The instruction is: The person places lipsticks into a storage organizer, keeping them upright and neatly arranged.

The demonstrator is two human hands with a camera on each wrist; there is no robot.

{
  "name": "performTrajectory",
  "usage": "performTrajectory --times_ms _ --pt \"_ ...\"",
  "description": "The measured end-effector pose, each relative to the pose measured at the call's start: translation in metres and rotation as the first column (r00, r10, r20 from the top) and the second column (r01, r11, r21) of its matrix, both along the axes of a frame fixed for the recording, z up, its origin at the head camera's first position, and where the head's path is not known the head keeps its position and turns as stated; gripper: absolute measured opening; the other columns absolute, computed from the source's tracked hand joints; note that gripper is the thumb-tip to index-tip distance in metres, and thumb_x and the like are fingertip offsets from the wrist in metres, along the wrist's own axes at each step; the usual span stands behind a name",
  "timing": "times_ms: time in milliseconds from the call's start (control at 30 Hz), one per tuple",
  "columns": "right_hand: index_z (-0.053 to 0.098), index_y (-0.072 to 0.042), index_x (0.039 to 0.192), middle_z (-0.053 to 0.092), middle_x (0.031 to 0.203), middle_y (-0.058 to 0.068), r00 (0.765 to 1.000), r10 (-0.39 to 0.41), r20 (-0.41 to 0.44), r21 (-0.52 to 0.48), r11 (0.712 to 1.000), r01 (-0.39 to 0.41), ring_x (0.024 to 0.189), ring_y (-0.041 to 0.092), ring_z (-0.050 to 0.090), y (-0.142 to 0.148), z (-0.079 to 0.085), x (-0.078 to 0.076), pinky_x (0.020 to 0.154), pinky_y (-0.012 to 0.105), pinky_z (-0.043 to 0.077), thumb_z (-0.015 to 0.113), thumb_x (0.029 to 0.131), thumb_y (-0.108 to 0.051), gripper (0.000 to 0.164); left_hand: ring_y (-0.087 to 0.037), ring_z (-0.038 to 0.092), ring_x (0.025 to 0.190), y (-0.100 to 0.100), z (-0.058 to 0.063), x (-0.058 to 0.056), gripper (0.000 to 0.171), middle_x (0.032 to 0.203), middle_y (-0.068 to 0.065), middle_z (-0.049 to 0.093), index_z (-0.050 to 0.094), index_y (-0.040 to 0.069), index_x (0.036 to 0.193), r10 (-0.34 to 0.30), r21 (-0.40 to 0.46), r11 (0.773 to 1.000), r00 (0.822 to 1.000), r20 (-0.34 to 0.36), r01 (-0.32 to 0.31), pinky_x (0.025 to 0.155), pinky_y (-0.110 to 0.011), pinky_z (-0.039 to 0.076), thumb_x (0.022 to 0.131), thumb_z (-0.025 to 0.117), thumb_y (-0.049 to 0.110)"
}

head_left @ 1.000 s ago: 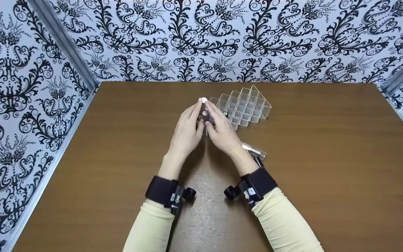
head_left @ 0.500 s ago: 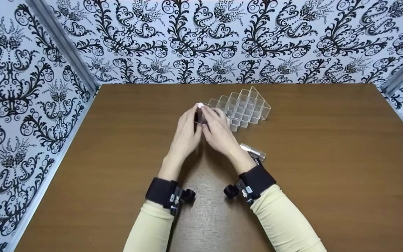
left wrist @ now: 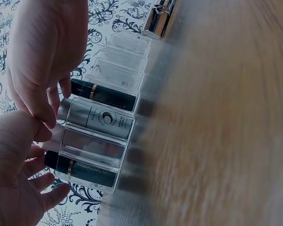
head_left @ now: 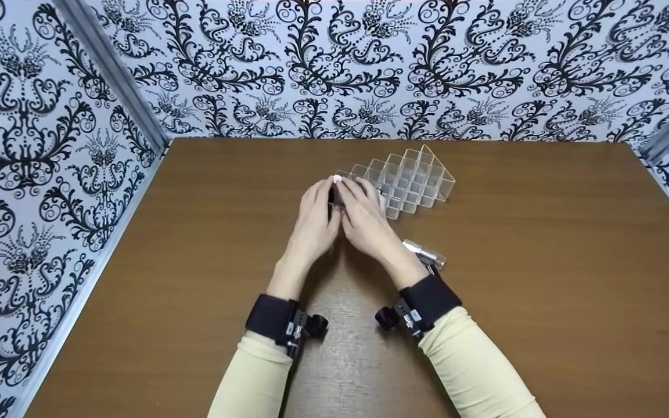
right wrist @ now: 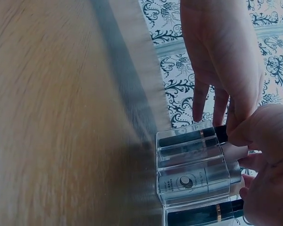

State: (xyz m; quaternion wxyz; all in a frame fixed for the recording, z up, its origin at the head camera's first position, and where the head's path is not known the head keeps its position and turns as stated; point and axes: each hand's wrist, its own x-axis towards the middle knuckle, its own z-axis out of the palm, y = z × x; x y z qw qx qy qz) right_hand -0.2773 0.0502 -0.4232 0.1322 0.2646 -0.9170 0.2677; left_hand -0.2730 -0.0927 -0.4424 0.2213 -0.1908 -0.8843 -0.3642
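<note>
A clear stepped lipstick organizer (head_left: 409,184) stands toward the back of the table. My left hand (head_left: 313,223) and right hand (head_left: 364,225) meet over its left end, fingertips around a pinkish tube with a white top (head_left: 337,179). Both hands pinch the upper part of this tube, whose lower part stands in a compartment. A silver tube (left wrist: 101,118) fills the compartment beside it. Dark lipsticks with gold bands stand in other compartments: one (left wrist: 89,172) at the left end, another (left wrist: 114,98) past the silver tube. Fingers hide much of the pinkish tube.
Beside my right forearm, a clear and silver tube (head_left: 425,254) lies on the brown table (head_left: 543,261), with a black item (head_left: 431,269) partly under the wrist. Patterned panels (head_left: 369,69) wall the back and sides. Each wrist wears a black strap with a camera.
Both hands and the white-topped tube have come down lower at the organizer's left end. The fingers have drawn closer around the tube. The loose tubes have not moved.
</note>
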Motion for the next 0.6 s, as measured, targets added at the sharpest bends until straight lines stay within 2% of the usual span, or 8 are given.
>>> performTrajectory --times_ms 267,400,433,600 --pt "0.047 0.006 0.147 0.048 0.149 0.022 0.999 -0.029 -0.038 -0.021 0.999 0.028 0.139 0.045 0.034 -0.001 -0.001 -0.001 0.11 0.061 0.029 0.058 0.096 -0.005 0.053 -0.045 0.039 0.136 0.001 0.001 0.0 0.052 0.143 -0.029 0.046 0.043 -0.012 0.145 0.003 -0.028 1.0 1.0 -0.009 -0.003 0.119 -0.046 0.029 0.096 0.056 0.001" --pt "0.049 0.006 0.145 0.048 0.148 0.022 0.998 -0.042 -0.055 -0.028 0.999 0.04 0.137 0.045 0.035 -0.001 -0.001 0.0 0.107 0.061 0.031 0.059 0.094 -0.003 0.053 -0.047 0.04 0.134 0.0 -0.001 0.0 0.052 0.141 -0.03 0.046 0.043 -0.013 0.143 -0.017 -0.008 1.0 0.999 -0.044 0.017 0.119 -0.047 0.029 0.095 0.056 0.0" --pt "0.049 0.005 0.145 0.048 0.148 0.022 0.997 -0.043 -0.059 -0.027 0.999 0.042 0.137 0.045 0.035 -0.002 -0.001 0.001 0.106 0.061 0.032 0.059 0.094 -0.003 0.053 -0.045 0.04 0.135 -0.001 -0.009 -0.004 0.052 0.142 -0.028 0.046 0.043 -0.011 0.145 -0.024 0.004 1.0 0.998 -0.06 0.024 0.119 -0.046 0.029 0.096 0.055 0.003" --pt "0.05 0.004 0.145 0.048 0.148 0.021 0.997 -0.045 -0.061 -0.015 0.999 0.044 0.137 0.044 0.035 -0.002 0.002 0.002 0.104 0.06 0.034 0.059 0.093 -0.003 0.053 -0.045 0.041 0.135 -0.003 -0.01 -0.006 0.052 0.141 -0.028 0.047 0.044 -0.011 0.144 -0.025 0.025 0.999 0.997 -0.08 0.027 0.118 -0.046 0.03 0.096 0.056 0.003"
